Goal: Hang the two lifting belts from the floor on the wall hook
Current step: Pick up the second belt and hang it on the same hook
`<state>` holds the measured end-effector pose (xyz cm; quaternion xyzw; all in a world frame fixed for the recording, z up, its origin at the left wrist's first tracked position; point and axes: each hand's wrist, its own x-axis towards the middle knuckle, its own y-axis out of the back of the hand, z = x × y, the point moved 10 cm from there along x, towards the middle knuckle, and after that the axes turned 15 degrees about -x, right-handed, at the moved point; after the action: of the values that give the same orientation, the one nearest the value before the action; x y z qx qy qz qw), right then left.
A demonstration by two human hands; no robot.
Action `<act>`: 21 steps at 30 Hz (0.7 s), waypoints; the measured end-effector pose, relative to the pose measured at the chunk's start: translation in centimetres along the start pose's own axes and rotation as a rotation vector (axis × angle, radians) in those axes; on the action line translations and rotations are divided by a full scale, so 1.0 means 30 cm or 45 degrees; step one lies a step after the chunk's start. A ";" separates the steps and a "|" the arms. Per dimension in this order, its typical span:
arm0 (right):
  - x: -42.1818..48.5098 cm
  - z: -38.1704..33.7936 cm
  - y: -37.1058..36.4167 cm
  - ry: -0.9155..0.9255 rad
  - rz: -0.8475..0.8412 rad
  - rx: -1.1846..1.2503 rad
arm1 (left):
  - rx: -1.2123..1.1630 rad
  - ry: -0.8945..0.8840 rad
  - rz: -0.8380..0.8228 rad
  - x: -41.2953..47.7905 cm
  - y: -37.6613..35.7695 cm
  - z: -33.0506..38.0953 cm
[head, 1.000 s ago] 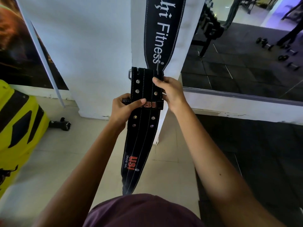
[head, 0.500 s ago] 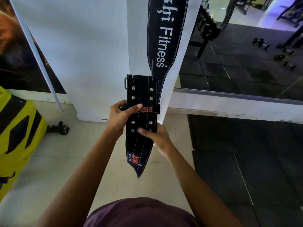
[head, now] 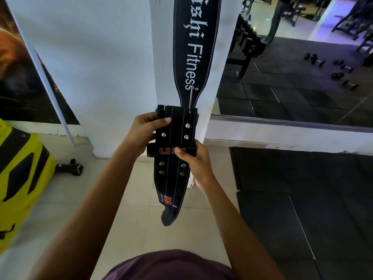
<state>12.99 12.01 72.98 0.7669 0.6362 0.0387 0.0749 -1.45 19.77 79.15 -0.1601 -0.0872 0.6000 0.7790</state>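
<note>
Showing at the bottom edge is a maroon shirt, with both forearms reaching forward over the pale tiled floor. The right hand closes its fingers on the right edge of a black stitched leather lifting belt with metal rivets and red lettering, thumb lying across the loop that bears the red letters. The left hand grips the same belt higher up on its left edge, thumb pressed flat on the front face near the top. This belt hangs upright between the hands, its tapered tip pointing down above the floor. Its upper end meets the narrow lower end of a second, wider black lifting belt printed with white "Fitness" lettering, which hangs flat against a white pillar; a thin metal prong rises over that narrow end. The hook itself is out of view. To the left sits a yellow and black object, and a dark dumbbell lies by the pillar's base. Farther right, small dumbbells rest on dark rubber flooring.
</note>
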 end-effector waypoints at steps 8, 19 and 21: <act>0.004 -0.039 0.083 -0.021 0.120 0.140 | 0.067 0.269 -0.335 -0.124 -0.013 -0.289; -0.024 -0.017 0.105 -0.070 0.147 0.097 | -0.121 0.069 -0.113 -0.148 -0.019 -0.258; -0.032 -0.014 0.097 -0.075 0.126 0.107 | -0.166 0.031 -0.122 -0.107 -0.031 -0.190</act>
<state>15.57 10.58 73.89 0.8007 0.5960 -0.0070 0.0596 0.41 15.64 74.32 -0.2133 -0.1240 0.5530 0.7958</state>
